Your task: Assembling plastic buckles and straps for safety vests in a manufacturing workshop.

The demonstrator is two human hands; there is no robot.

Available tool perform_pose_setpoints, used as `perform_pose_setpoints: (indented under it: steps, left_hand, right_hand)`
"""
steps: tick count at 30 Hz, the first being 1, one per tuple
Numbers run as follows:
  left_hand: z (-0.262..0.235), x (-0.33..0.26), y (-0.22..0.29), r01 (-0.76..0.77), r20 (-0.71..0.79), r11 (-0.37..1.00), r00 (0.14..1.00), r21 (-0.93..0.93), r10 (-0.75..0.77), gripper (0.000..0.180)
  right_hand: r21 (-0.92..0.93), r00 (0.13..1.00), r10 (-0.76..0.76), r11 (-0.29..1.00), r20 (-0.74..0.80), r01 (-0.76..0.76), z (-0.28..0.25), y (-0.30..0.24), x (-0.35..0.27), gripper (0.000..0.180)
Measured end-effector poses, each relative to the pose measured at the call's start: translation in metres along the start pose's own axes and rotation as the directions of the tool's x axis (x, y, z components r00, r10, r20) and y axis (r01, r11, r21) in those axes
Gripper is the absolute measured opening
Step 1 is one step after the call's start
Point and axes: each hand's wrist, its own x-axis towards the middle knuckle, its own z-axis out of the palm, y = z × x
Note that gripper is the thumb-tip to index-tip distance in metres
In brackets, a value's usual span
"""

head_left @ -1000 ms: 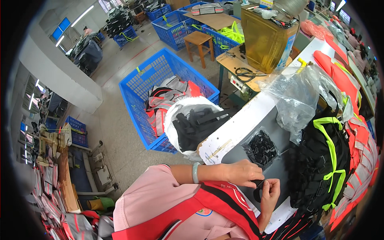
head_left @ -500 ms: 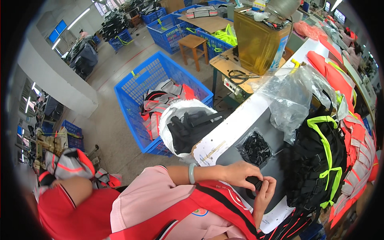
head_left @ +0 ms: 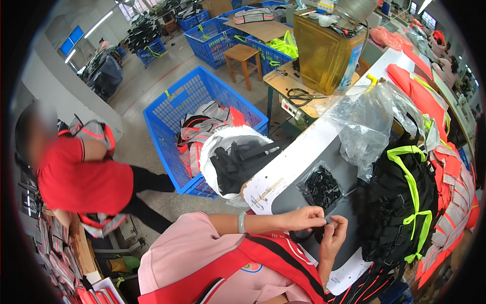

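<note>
Over the near edge of the table, my left hand (head_left: 305,219) reaches in from the left, its thumb and fingers pinched together. My right hand (head_left: 334,237) is close beside it, fingers curled and pinched as well. A black strap (head_left: 304,235) hangs just below and between the hands, partly hidden by them; its near end runs to my right fingers. Whatever lies between my left fingertips is too small to make out. Just beyond the hands, a clear bag of small black buckles (head_left: 322,187) rests on the grey tabletop (head_left: 288,201).
Black straps tied with neon-yellow strips (head_left: 400,213) are piled right of my hands. A crumpled clear plastic bag (head_left: 362,126) lies farther back. A blue crate (head_left: 167,137) and a white sack (head_left: 207,169) stand left of the table. A person in red (head_left: 86,177) is at the left.
My hands have drawn slightly apart, and the black piece held up at my left fingers now hangs lower. The person in red has moved farther left and turned, carrying grey-and-orange bags.
</note>
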Motion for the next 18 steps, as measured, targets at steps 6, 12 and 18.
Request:
perform_pose_setpoints:
  steps: [6, 12, 18]
  left_hand:
    - [-0.024, -0.022, 0.013, -0.058, 0.12, 0.924, 0.993, 0.379, 0.013, 0.02]
    - [-0.032, -0.027, 0.005, -0.131, 0.18, 0.765, 0.984, 0.631, 0.02, 0.022]
    - [-0.039, -0.03, 0.002, -0.16, 0.231, 0.773, 0.973, 0.614, 0.017, 0.023]
  right_hand:
    - [-0.171, 0.911, 0.189, 0.976, 0.367, -0.134, -0.053, 0.008, -0.004, 0.028]
    - [-0.532, 0.907, 0.192, 0.846, 0.375, 0.041, -0.041, -0.03, -0.008, 0.031]
    - [-0.764, 0.823, 0.309, 0.608, 0.477, 0.215, -0.033, -0.052, -0.01, 0.04]
